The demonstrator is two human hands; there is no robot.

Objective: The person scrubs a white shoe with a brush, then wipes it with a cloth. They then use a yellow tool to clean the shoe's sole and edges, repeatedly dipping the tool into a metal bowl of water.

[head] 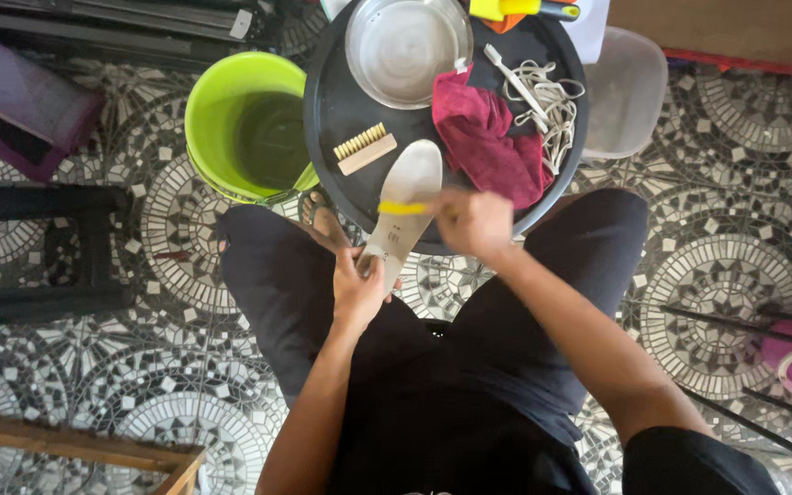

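On round tray [341, 110]: empty steel bowl [405, 46]; left hand [357, 291] grips insole [403, 206], right hand [474, 222] brush [402, 208].

Home floor, shoe-cleaning spot
Mosaic tile floor [185, 385], green bucket [247, 124], round black tray [341, 110] with brush [365, 148], rag [486, 137].

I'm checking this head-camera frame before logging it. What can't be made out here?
- Head view: the yellow tool in the right hand is motion-blurred, and the fist hides its handle.
- The insole heel is covered by the left hand.
- The bucket contents are too dark to tell.
- The yellow and orange items are cut off by the top edge.
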